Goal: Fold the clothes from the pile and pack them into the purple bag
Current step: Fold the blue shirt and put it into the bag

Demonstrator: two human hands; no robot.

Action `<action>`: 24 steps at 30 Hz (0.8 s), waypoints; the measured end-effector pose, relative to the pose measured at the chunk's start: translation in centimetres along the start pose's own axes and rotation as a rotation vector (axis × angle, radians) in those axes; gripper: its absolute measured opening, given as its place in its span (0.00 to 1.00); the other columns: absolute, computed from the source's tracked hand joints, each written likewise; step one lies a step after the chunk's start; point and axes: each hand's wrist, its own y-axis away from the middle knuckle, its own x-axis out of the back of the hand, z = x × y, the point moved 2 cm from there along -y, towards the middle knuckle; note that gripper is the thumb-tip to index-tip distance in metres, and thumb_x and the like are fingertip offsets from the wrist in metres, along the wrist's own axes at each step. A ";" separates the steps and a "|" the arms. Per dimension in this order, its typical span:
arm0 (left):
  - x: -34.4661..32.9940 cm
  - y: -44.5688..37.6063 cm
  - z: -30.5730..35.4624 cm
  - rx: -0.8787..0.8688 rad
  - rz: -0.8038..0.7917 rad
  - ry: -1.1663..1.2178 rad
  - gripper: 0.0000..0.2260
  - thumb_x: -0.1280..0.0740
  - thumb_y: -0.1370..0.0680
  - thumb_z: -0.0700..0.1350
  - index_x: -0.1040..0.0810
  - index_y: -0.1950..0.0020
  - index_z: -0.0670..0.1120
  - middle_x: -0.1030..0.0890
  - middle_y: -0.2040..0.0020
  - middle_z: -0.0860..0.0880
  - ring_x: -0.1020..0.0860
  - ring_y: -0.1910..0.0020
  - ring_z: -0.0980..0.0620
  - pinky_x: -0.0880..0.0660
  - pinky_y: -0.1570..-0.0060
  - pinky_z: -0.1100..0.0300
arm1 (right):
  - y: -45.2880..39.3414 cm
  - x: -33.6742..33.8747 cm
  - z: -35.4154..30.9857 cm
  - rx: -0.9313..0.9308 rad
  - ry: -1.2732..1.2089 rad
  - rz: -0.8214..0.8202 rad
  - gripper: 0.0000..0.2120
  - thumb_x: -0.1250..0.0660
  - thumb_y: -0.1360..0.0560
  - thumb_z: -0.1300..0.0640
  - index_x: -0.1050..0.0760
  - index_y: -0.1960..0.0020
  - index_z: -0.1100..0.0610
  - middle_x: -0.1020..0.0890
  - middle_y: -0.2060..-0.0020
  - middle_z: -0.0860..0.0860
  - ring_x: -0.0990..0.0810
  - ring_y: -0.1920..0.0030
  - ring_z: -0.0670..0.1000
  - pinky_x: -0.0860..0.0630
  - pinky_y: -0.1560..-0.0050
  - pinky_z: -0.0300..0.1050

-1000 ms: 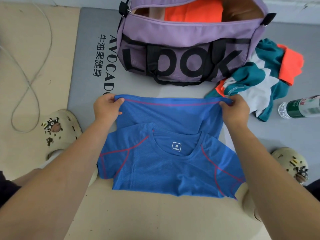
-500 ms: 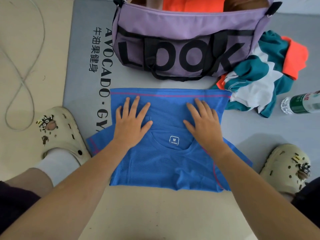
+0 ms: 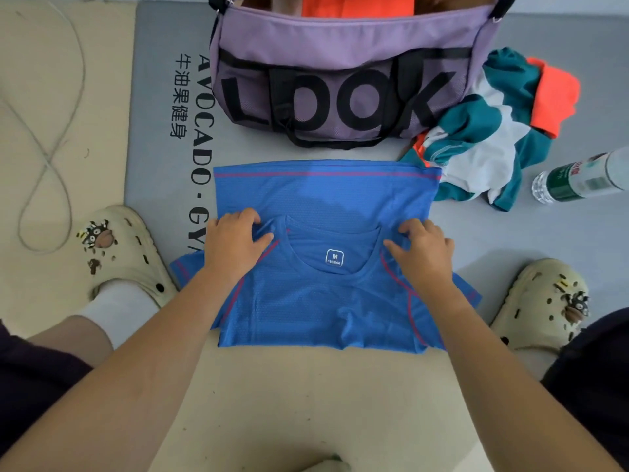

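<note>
Your left hand (image 3: 235, 245) and right hand (image 3: 423, 255) each rest on a shoulder of the blue mesh T-shirt with red seam piping (image 3: 326, 301), one on either side of the neckline. The fingers of both hands are curled and bunch the fabric beneath them; each hand grasps a pinch of shirt at the shoulder.

Hazards from this position:
- The thin mesh is likely to slide on itself. If you lift one shoulder ahead of the other, the fold line will probably skew.
- The short sleeves project past both sides of the body panel. If they are not tucked in, the folded shape may end up wider than intended.
- The crumpled teal, white and orange garment (image 3: 483, 141) lies just beside the shirt's far right corner. A wide sweep could snag it.

The shirt lies flat between your feet, partly on the grey exercise mat (image 3: 163, 131) and partly on the beige floor (image 3: 306, 403). Its hem is doubled toward the collar, and a white size label shows inside the neck. The purple duffel bag with black lettering (image 3: 340, 63) stands open just beyond it, with orange fabric visible inside.
</note>
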 end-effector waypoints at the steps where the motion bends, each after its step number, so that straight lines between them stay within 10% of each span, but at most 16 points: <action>1: 0.0 0.1 -0.3 0.028 -0.014 0.008 0.12 0.30 0.24 0.54 0.22 0.48 0.46 0.20 0.54 0.48 0.23 0.50 0.44 0.32 0.45 0.50 | 0.3 -0.1 0.2 -0.025 0.003 -0.025 0.15 0.29 0.26 0.48 0.26 0.45 0.56 0.23 0.49 0.52 0.26 0.45 0.57 0.40 0.47 0.50; 6: 0.7 0.6 -1.0 0.061 -0.092 0.191 0.07 0.29 0.24 0.46 0.21 0.56 0.44 0.28 0.55 0.49 0.30 0.49 0.49 0.31 0.53 0.55 | 0.1 0.5 0.6 -0.086 -0.002 -0.185 0.10 0.29 0.26 0.50 0.24 0.53 0.57 0.25 0.55 0.52 0.27 0.48 0.57 0.37 0.46 0.50; 12: 2.5 -0.3 -2.8 0.263 -0.228 0.672 0.07 0.31 0.22 0.46 0.27 0.57 0.47 0.28 0.72 0.56 0.27 0.75 0.56 0.20 0.68 0.52 | -1.2 3.8 1.0 -0.090 -0.698 -0.176 0.13 0.26 0.27 0.58 0.29 0.64 0.52 0.27 0.67 0.50 0.30 0.65 0.48 0.31 0.61 0.44; 18: 2.3 -1.8 -2.7 0.199 -0.277 0.361 0.12 0.32 0.23 0.53 0.22 0.57 0.44 0.22 0.60 0.47 0.21 0.56 0.44 0.27 0.57 0.52 | -4.4 3.2 1.2 -0.035 -0.207 -0.307 0.08 0.30 0.25 0.54 0.24 0.57 0.59 0.26 0.65 0.51 0.27 0.60 0.54 0.30 0.55 0.48; 24: 3.9 -4.6 -3.0 0.138 0.045 0.421 0.08 0.35 0.21 0.52 0.24 0.56 0.50 0.22 0.61 0.50 0.24 0.58 0.46 0.27 0.56 0.51 | -7.8 4.4 -0.1 0.074 -0.308 -0.021 0.06 0.30 0.24 0.55 0.23 0.51 0.57 0.27 0.66 0.49 0.30 0.61 0.52 0.36 0.58 0.40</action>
